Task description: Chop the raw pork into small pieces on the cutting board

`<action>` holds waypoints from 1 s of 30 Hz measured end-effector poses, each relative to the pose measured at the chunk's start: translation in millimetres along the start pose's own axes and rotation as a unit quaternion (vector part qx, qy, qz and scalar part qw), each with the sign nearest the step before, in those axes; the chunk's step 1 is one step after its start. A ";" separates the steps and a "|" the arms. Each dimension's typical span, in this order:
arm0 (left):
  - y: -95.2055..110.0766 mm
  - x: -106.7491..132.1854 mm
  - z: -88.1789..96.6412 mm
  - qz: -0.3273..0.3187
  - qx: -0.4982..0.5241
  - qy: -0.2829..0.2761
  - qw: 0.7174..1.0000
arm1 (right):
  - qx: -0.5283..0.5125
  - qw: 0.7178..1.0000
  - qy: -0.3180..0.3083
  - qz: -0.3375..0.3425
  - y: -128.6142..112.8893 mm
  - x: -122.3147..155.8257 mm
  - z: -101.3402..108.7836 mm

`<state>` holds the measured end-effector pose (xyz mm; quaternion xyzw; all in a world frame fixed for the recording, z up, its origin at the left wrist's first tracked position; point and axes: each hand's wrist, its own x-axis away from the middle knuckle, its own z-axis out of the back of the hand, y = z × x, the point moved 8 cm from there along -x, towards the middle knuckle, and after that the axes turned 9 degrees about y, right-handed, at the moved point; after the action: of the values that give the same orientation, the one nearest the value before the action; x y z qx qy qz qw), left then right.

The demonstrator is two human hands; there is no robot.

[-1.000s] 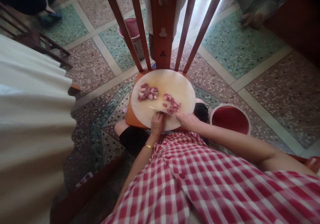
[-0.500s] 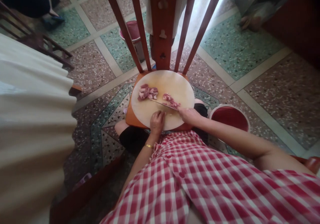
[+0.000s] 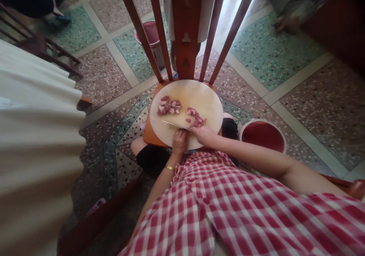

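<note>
A round, pale cutting board (image 3: 196, 92) lies on the seat of a wooden chair (image 3: 147, 132) in front of me. My right hand (image 3: 203, 135) grips a knife (image 3: 175, 125), its thin blade pointing left across the board. Close below the blade, my left hand (image 3: 179, 142) rests on the board's near edge with fingers curled together. Whatever is under those fingers is hidden. Chunks of raw meat (image 3: 169, 106) sit on the left of the board. Smaller cut meat pieces (image 3: 196, 118) lie right of centre, just beyond my right hand.
Upright chair slats (image 3: 186, 31) rise behind the board. A red-lined bucket (image 3: 264, 136) stands on the floor at right, and a pink-rimmed bin (image 3: 151, 33) beyond the slats. A pleated pale cloth (image 3: 40, 142) hangs at left. Another person's leg (image 3: 54, 1) shows at upper left.
My right hand has drawn the knife left and toward me, so the blade now lies right by my left fingers. The left hand stays at the same spot.
</note>
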<state>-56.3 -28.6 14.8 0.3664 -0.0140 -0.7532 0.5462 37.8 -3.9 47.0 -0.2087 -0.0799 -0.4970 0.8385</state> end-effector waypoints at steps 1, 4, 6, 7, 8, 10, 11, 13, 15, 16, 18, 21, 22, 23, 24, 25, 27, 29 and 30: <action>0.4 -0.1 0.0 -0.002 -0.005 0.000 1.000 | -0.002 1.000 0.010 0.009 -6.2 -9.0 0.7; 0.5 0.1 0.9 -0.001 -0.023 0.003 1.000 | -0.003 1.000 0.020 0.024 -12.8 -20.6 -0.8; 0.0 -0.1 1.5 0.007 -0.023 0.006 1.000 | 0.000 0.999 0.017 0.032 -4.3 -12.8 -2.5; -0.2 -0.4 1.6 0.010 -0.019 0.007 1.000 | 0.003 0.999 0.012 0.032 3.7 -5.7 -3.0; -0.2 -0.8 1.8 0.012 -0.014 0.009 1.000 | 0.009 1.000 0.003 0.025 13.4 2.0 -3.3; -0.6 -2.1 2.2 0.018 -0.002 0.010 1.000 | 0.027 0.999 -0.015 -0.005 33.5 15.4 -0.7; -1.1 -2.6 2.6 0.023 0.002 0.009 1.000 | 0.038 0.999 -0.018 -0.024 41.2 19.7 2.7; -2.3 -3.2 4.5 0.032 0.013 0.009 0.999 | 0.051 0.997 -0.013 -0.053 47.1 23.4 11.9; -2.8 -2.9 7.1 0.037 0.023 0.007 0.999 | 0.047 0.997 -0.011 -0.057 40.7 23.5 18.2; -2.8 -2.5 8.5 0.038 0.027 0.006 0.999 | 0.040 0.998 -0.017 -0.049 34.8 23.9 18.8; -3.1 -1.0 10.3 0.039 0.029 0.001 0.999 | 0.027 0.999 -0.028 -0.032 24.3 26.9 17.1; -4.0 1.2 8.4 0.041 0.024 -0.010 0.999 | 0.021 0.999 -0.033 -0.027 20.0 34.3 10.4; -3.9 1.7 6.7 0.039 0.023 -0.015 0.999 | 0.021 0.999 -0.034 -0.027 20.3 35.7 7.8; -3.9 2.0 4.9 0.036 0.022 -0.018 0.999 | 0.021 0.999 -0.034 -0.025 20.2 35.7 5.3; -3.9 2.1 3.3 0.033 0.019 -0.018 0.999 | 0.021 0.999 -0.033 -0.021 19.2 33.8 3.4; -4.0 2.1 2.1 0.030 0.016 -0.017 0.999 | 0.023 0.999 -0.028 -0.018 17.1 29.9 2.4; -4.3 1.8 0.9 0.027 0.006 -0.012 1.000 | 0.022 1.000 -0.015 -0.003 8.0 16.5 2.3; -3.9 1.4 0.5 0.022 -0.004 -0.009 1.000 | 0.016 1.000 -0.001 0.012 -4.0 -0.1 3.8; -3.3 1.2 0.4 0.019 -0.008 -0.009 1.000 | 0.011 1.000 0.004 0.019 -9.5 -7.3 4.7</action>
<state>-59.4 -28.4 13.1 0.3548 -0.0202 -0.7458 0.5635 26.3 0.0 51.3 -0.1989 -0.0777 -0.4806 0.8505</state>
